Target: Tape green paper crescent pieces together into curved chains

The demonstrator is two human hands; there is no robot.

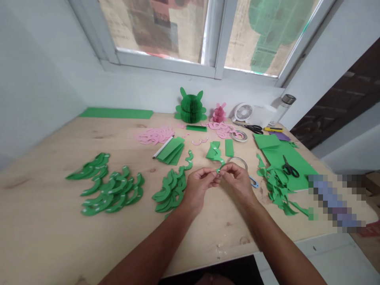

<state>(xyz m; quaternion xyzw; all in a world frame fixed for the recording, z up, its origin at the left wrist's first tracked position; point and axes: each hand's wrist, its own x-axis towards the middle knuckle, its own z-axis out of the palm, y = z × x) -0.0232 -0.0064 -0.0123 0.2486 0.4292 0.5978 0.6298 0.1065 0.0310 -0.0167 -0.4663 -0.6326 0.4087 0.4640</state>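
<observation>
My left hand (199, 186) and my right hand (237, 182) meet above the plywood table (44, 206), pinching a small curved green paper strip (219, 168) between their fingertips. Just left of my left hand lies a heap of green paper crescents (169, 194), with more heaped further left (113, 190). A clear tape roll (237, 162) sits beyond my right hand. A small blue tool handle (254, 182) pokes out beside that hand, its remainder hidden.
Green offcuts (277, 186) and black scissors (290, 168) lie on a green sheet at the right. Pink paper crescents (156, 135), green and pink honeycomb paper figures (190, 106), a white fan (243, 112) and a glass bottle (282, 109) stand further back below the window.
</observation>
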